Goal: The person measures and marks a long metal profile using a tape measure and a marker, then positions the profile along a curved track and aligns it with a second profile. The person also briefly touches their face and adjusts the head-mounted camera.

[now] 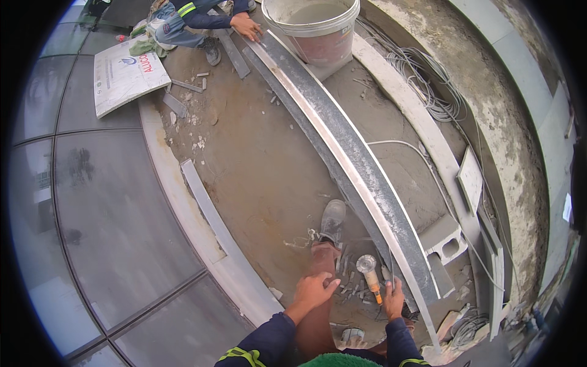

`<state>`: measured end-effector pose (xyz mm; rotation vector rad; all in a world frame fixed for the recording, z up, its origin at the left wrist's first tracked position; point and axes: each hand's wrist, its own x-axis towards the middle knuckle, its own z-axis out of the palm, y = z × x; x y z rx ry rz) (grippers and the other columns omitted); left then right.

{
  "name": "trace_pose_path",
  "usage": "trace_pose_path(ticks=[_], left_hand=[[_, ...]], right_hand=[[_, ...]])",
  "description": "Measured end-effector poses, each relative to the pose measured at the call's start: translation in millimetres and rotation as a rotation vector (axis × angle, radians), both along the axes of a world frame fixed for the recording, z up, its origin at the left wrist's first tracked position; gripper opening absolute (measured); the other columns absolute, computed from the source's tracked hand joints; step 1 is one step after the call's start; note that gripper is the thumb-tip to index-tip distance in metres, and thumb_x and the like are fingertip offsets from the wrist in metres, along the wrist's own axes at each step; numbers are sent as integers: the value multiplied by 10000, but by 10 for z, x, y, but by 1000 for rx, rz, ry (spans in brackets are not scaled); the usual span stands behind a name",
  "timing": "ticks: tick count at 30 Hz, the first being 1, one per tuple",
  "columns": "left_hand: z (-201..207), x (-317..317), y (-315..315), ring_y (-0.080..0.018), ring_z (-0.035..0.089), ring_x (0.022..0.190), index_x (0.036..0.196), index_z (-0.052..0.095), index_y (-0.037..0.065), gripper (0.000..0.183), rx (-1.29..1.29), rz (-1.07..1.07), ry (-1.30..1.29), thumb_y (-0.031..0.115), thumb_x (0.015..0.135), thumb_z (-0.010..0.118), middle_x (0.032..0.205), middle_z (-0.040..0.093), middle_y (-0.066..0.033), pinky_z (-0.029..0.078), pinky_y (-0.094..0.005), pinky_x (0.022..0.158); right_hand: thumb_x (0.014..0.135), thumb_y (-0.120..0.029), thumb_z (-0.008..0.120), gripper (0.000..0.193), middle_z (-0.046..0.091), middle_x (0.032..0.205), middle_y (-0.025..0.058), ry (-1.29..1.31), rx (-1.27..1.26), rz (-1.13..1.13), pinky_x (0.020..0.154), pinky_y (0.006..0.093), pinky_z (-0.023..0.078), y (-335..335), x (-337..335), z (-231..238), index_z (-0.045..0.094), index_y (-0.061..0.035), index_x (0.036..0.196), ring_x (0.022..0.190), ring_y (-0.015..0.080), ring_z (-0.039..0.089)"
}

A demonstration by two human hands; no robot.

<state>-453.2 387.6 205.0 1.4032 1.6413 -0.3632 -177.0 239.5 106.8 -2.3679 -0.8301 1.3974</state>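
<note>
- Nearest, the left hand (313, 292) is resting on the person's bent leg (317, 260), its fingers loosely spread and holding nothing.
- The right hand (395, 298) is reaching down beside the near end of the long grey board (367, 159); its fingers are bending, but whether they are gripping the edge I cannot tell.
- The board is lying ahead and to the right, its long, slightly bowed axis running from near right to far left; the right hand is sitting much nearer to it than the left.
- A pale strip (370, 199) is following the board's left side, its near end extending past the right hand.
- Between the hands and just ahead, a grinder (369, 272) with an orange handle end is lying on the floor among small scraps.
- Ahead of the left hand, a boot (333, 219) is standing on the floor.
- Right of the board's near end, a hollow block (441, 237) is sitting.
- Farther off, a wire coil (428, 85) is lying at the right.
- Farthest, a co-worker's hand (246, 26) is resting at the board's far end, beside a bucket (318, 49).
</note>
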Motion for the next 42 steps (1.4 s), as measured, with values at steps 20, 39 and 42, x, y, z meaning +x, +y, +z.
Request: trace_pose_path(ticks=[20, 39, 42], left_hand=[[832, -2483, 821, -329, 763, 1045, 1419, 633, 0, 626, -218, 575, 149, 388, 954, 789, 1125, 784, -200, 580, -433, 952], [-344, -2734, 6820, -264, 710, 971, 1178, 536, 78, 387, -6, 1508, -671, 463, 1161, 499, 1016, 683, -99, 587, -419, 895], [-536, -2926, 6924, -200, 628, 819, 1176, 552, 96, 374, -140, 1616, -606, 468, 1149, 528, 873, 568, -37, 556, -376, 781]], right_hand=[[1066, -169, 530, 338, 721, 990, 362, -21, 439, 505, 830, 636, 527, 6108, -2210, 904, 538, -71, 1389, 937, 568, 697], [1082, -238, 567, 451, 750, 1059, 275, 347, 236, 576, 898, 558, 553, 9175, -3438, -91, 582, -182, 1530, 1018, 483, 719], [1032, -151, 570, 555, 728, 1133, 196, -333, 175, 835, 897, 521, 597, 9860, -3563, -775, 595, -355, 1547, 963, 425, 760]])
